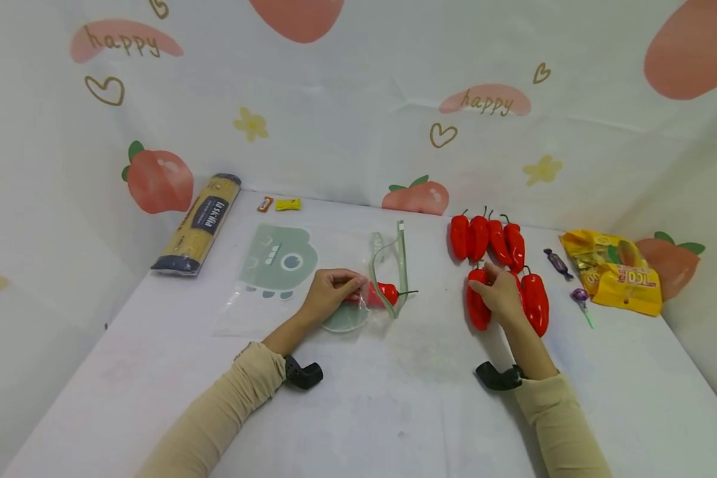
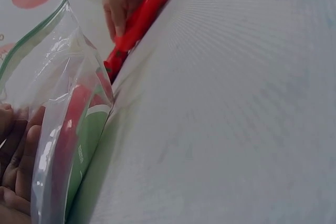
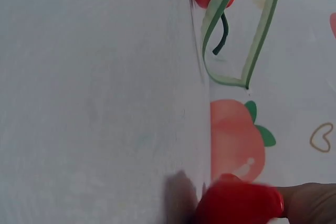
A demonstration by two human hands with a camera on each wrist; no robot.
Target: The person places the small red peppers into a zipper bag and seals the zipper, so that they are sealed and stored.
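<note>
Wall cloth: "happy" lettered on a pink patch, behind and left of the clear zip bag, which serves as landmark.

Pasta pack: left of the bag, slanting; dark label reads "la sicilia", smaller print beside it not legible.

Orange candy: just behind the bag, pale lettering too small to read. Yellow candy directly to its right.

Bag itself: flat on the white table, green one-eyed creature printed on it; a line of tiny white lettering in the left wrist view, unreadable. Green-edged mouth faces right, gaping.

Left hand: on the bag near the mouth, fingers bent, pinching its film. Bagged pepper, red, lies inside the bag by the mouth, stem poking out through it.

Back-row peppers: four, red, right of the bag and farther back. Second "happy" on the cloth above them.

Front pepper: right of the bag, grasped near its stem end by the right hand, thumb and fingers around it. Two more front-row peppers right of that, one partly hidden by the hand.

Purple candy and lollipop, green stick: farther right of the bag.

Yellow candy bag: farthest right of the zip bag; "ICO" legible, remainder unclear.
</note>
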